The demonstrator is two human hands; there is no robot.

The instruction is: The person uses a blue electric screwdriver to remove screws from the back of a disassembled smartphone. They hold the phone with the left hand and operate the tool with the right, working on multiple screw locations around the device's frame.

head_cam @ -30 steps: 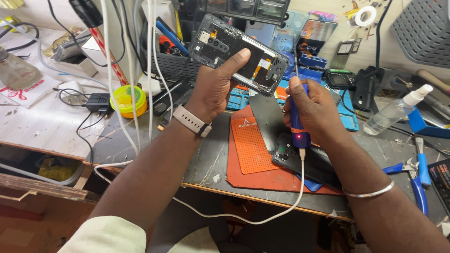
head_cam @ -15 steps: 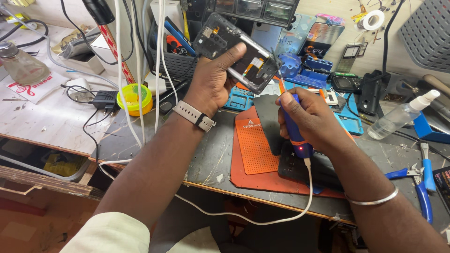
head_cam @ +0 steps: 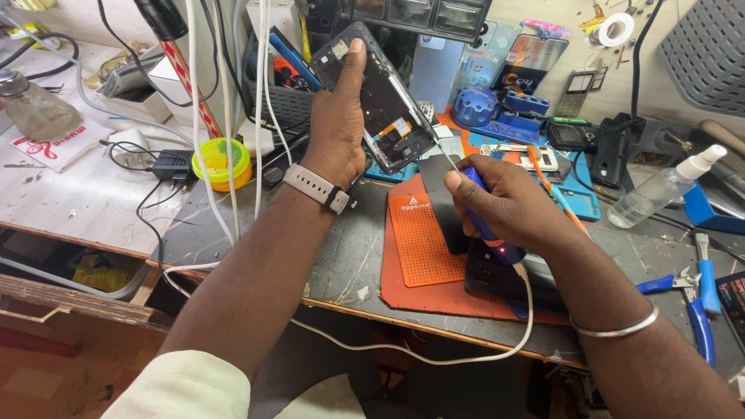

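My left hand (head_cam: 339, 128) holds an opened black phone body (head_cam: 386, 109) up over the bench, thumb along its top edge, its inner parts facing me. A pale watch sits on that wrist. My right hand (head_cam: 504, 203) grips a blue corded electric screwdriver (head_cam: 489, 229) with a red light lit, its thin tip pointing at the phone's lower right edge. A white cable (head_cam: 434, 353) hangs from the tool in a loop below the bench edge. An orange work mat (head_cam: 423, 244) lies under both hands, with a dark flat panel (head_cam: 444, 198) on it.
A clear spray bottle (head_cam: 660, 190) stands at right, blue-handled pliers (head_cam: 698, 299) beyond my right wrist. A yellow-green tape roll (head_cam: 221, 163) and black charger (head_cam: 172, 164) lie at left, white cables (head_cam: 229, 116) hanging past them. A glass bottle (head_cam: 35, 109) is far left. Blue tool holders (head_cam: 497, 116) stand behind.
My left hand has turned the phone more upright and moved it left. My right hand has lifted the screwdriver so its tip now points at the phone's lower edge.
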